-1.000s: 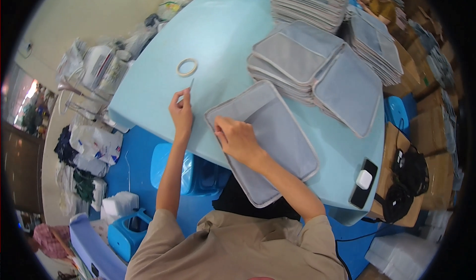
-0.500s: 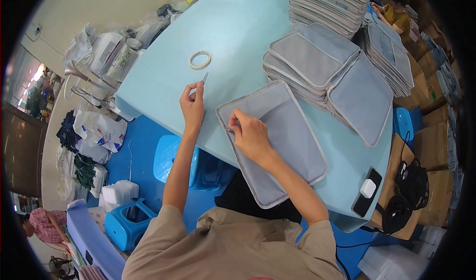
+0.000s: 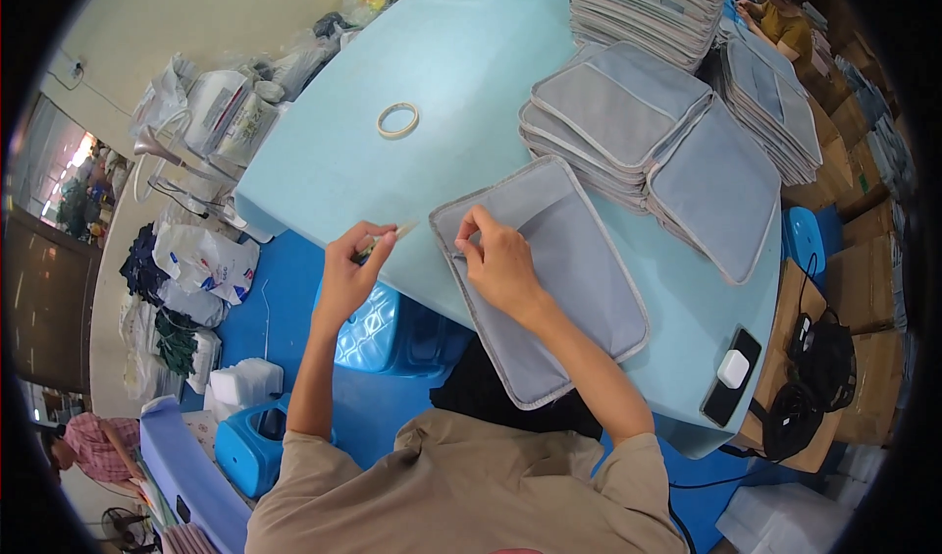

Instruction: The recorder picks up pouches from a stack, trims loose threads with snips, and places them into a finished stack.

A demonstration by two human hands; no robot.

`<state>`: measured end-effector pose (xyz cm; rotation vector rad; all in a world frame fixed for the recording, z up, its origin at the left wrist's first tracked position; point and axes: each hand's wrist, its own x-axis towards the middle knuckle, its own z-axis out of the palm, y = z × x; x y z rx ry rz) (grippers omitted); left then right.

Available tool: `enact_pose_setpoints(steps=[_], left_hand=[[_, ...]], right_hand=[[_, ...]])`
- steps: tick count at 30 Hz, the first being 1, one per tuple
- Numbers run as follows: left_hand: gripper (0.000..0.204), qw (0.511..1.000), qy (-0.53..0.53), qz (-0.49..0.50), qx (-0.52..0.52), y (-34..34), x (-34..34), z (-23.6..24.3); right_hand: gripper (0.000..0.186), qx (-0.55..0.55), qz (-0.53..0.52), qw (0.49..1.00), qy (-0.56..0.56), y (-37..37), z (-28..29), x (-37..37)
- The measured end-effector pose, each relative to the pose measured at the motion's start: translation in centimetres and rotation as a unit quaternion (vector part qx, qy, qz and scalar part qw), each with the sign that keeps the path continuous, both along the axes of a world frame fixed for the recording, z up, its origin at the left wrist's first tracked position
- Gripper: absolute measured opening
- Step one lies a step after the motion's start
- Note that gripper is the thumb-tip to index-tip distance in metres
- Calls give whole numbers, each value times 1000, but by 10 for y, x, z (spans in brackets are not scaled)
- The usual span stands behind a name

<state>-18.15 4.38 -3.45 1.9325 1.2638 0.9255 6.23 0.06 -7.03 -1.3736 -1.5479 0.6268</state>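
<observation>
A flat grey fabric pouch (image 3: 579, 260) with a piped border lies at the table's near edge, its lower end hanging over toward my lap. My right hand (image 3: 500, 264) rests over its left part, thumb and fingertips pinched together close to the left border. Whatever is between those fingertips is too small to make out. To the left, just off the table edge, my left hand (image 3: 353, 269) is closed around small thread snips (image 3: 405, 229). Their blurred pointed tip sticks out toward the pouch, and the fingers hide most of the handle.
A tape roll (image 3: 397, 120) lies on the pale blue table (image 3: 324, 161). Stacked grey pouches (image 3: 628, 103) stand at the far right. A phone with a white case on it (image 3: 731, 377) sits near the right edge. Blue stools (image 3: 368, 333) are below; a co-worker (image 3: 785, 19) sits far right.
My left hand has come down and nearer, off the tabletop, and the snips' tip has swung from pointing away to pointing right. My right hand stays pinched over the pouch.
</observation>
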Motion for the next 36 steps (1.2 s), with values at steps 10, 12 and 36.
enact_pose_setpoints(steps=[10, 12, 36], left_hand=[[21, 982, 162, -79, 46, -23, 9, 34], [20, 979, 172, -92, 58, -22, 14, 37], [25, 952, 271, -111, 85, -18, 34, 42]], right_hand=[[16, 5, 60, 998, -1, 1, 1, 10], [15, 15, 61, 998, -14, 0, 1, 8], [17, 82, 44, 989, -112, -4, -2, -5]])
